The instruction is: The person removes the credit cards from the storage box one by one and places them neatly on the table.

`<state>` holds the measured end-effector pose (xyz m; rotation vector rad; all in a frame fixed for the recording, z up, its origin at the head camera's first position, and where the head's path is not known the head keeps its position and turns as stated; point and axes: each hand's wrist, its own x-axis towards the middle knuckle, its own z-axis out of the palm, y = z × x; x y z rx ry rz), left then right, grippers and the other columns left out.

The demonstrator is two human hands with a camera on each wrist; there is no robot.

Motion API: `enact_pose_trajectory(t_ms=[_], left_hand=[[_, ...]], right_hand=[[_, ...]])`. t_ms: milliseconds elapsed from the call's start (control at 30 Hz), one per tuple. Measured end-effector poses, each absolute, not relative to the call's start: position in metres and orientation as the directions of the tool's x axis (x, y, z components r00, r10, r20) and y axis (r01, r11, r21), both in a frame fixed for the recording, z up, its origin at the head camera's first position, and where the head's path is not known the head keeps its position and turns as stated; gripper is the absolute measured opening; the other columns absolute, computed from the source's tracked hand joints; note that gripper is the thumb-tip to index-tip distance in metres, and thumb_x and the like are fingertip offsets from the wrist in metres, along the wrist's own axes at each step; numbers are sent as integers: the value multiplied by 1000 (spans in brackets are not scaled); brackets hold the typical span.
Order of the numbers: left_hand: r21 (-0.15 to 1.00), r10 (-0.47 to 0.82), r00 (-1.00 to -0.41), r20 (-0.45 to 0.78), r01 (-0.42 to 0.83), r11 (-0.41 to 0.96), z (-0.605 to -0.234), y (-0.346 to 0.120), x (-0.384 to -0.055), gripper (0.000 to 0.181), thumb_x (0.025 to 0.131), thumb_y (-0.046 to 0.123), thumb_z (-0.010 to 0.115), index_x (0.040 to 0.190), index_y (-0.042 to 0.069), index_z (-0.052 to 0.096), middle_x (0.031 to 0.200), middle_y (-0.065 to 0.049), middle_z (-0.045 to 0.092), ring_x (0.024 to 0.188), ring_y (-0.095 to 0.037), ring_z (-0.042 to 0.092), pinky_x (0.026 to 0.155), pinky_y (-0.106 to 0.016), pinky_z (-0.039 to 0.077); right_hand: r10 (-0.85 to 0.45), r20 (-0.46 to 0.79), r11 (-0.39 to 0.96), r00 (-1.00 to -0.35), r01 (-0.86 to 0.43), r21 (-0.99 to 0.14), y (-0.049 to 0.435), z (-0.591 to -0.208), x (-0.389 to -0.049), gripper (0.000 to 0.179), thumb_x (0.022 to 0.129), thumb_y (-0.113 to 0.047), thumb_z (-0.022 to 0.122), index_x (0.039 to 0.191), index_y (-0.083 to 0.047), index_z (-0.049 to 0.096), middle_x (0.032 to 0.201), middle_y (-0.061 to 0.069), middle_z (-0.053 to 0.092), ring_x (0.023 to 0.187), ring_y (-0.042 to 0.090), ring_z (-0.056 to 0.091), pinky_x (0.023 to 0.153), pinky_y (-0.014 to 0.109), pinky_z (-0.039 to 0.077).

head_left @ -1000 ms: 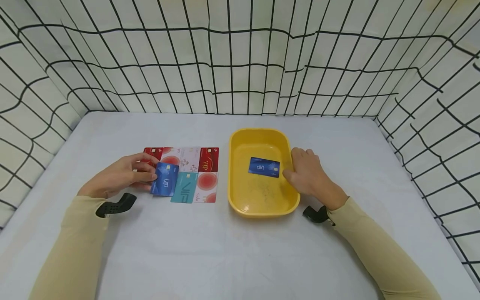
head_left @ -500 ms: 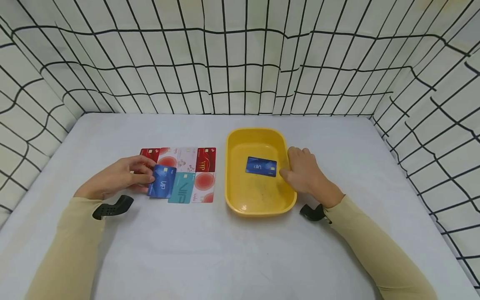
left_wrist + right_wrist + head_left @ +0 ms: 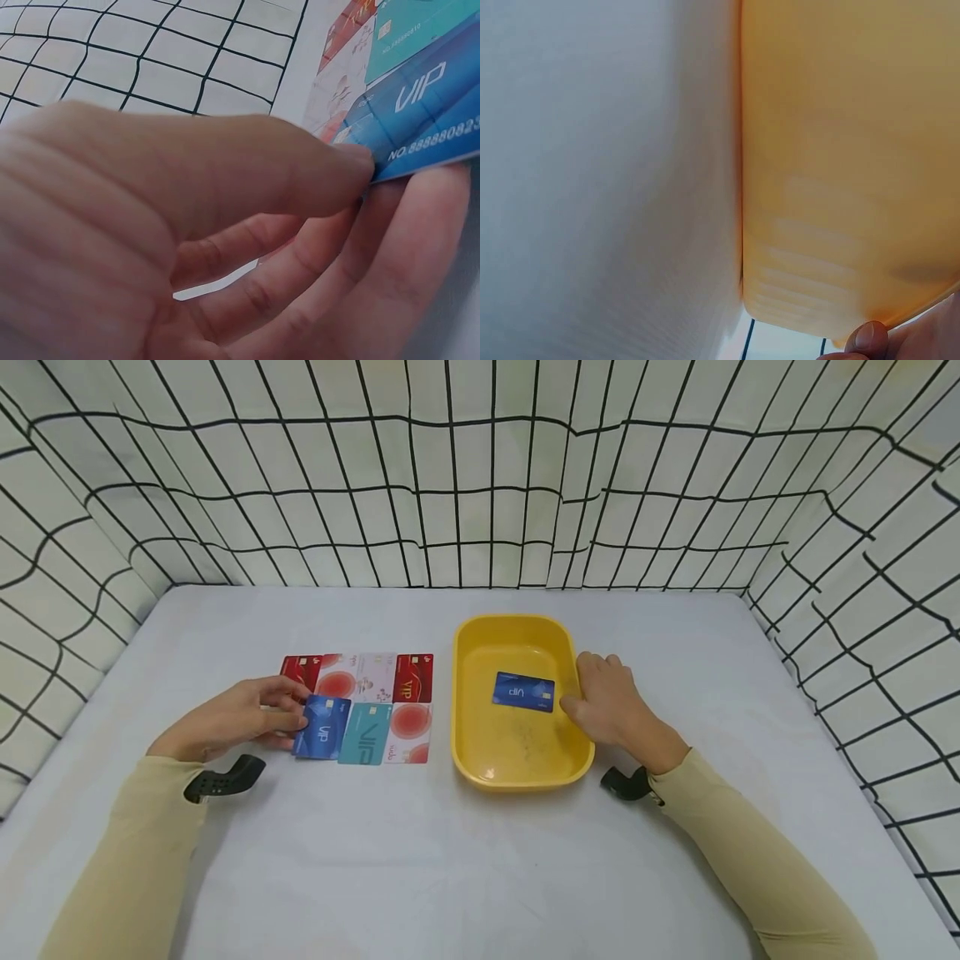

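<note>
My left hand (image 3: 251,717) pinches a blue VIP card (image 3: 322,727) by its left edge, thumb on top and fingers beneath, as the left wrist view shows. The card lies at the left end of the front row, beside a teal VIP card (image 3: 365,733). My right hand (image 3: 617,703) grips the right rim of a yellow tray (image 3: 525,760), its thumb over the inside edge. In that tray lies another blue VIP card (image 3: 523,692). The right wrist view shows the tray's outer wall (image 3: 840,150) and a fingertip at its rim.
Behind the held card runs a row of cards: a red one (image 3: 302,668), two pale patterned ones and a red VIP card (image 3: 414,678). A white card with red circles (image 3: 408,732) ends the front row. Black wire grid (image 3: 450,485) walls the white table (image 3: 450,860).
My left hand has drawn the blue card slightly toward me and to the left, down into line with the front row. The right hand keeps its grip on the tray.
</note>
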<state>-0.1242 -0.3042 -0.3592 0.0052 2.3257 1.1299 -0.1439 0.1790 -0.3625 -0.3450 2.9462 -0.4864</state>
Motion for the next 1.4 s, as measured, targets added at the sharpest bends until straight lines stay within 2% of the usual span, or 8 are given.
enact_pose_trajectory(t_ms=[300, 633, 833, 1067, 1300, 1400], left_hand=[[708, 227, -847, -481, -223, 670, -361, -305, -118, 66, 98, 25, 69, 150, 0, 36, 128, -18, 51, 119, -32, 59, 87, -31, 64], [682, 216, -846, -488, -215, 699, -355, -301, -114, 66, 97, 28, 70, 149, 1, 39, 128, -19, 52, 115, -29, 61, 86, -31, 65], [610, 182, -854, -488, -184, 771, -348, -303, -117, 64, 99, 35, 66, 146, -3, 45, 126, -20, 56, 99, -19, 69, 88, -32, 62], [567, 158, -850, -503, -187, 802, -340, -300, -118, 65, 100, 40, 65, 145, -4, 47, 125, -23, 60, 90, -15, 73, 91, -39, 63], [539, 165, -874, -458, -125, 833, -320, -294, -126, 60, 103, 42, 61, 143, 0, 49, 134, -26, 57, 96, -18, 75, 98, -56, 57], [526, 147, -900, -410, -102, 845, -308, -286, -131, 55, 103, 45, 59, 141, 5, 52, 133, -24, 59, 97, -21, 75, 97, -59, 54]], right_hand=[[-247, -95, 924, -964, -205, -322, 178, -363, -143, 33, 89, -27, 51, 111, -2, 50, 92, 12, 50, 93, 31, 41, 79, 39, 29], [-251, -99, 923, -963, -208, -324, 179, -363, -143, 33, 89, -28, 50, 110, -2, 51, 92, 12, 50, 92, 31, 40, 78, 38, 28], [-251, -102, 925, -963, -207, -319, 178, -361, -143, 34, 90, -29, 50, 112, -2, 50, 93, 12, 50, 93, 30, 41, 78, 39, 29], [-249, -95, 924, -964, -207, -321, 179, -360, -142, 35, 90, -28, 50, 113, -2, 51, 93, 12, 51, 93, 31, 41, 78, 38, 29], [-249, -97, 924, -964, -207, -321, 180, -361, -142, 36, 90, -29, 50, 114, -2, 50, 93, 12, 51, 93, 31, 42, 79, 39, 30], [-250, -100, 924, -963, -206, -323, 179, -361, -143, 36, 90, -30, 51, 113, -3, 50, 94, 12, 51, 93, 31, 42, 80, 40, 30]])
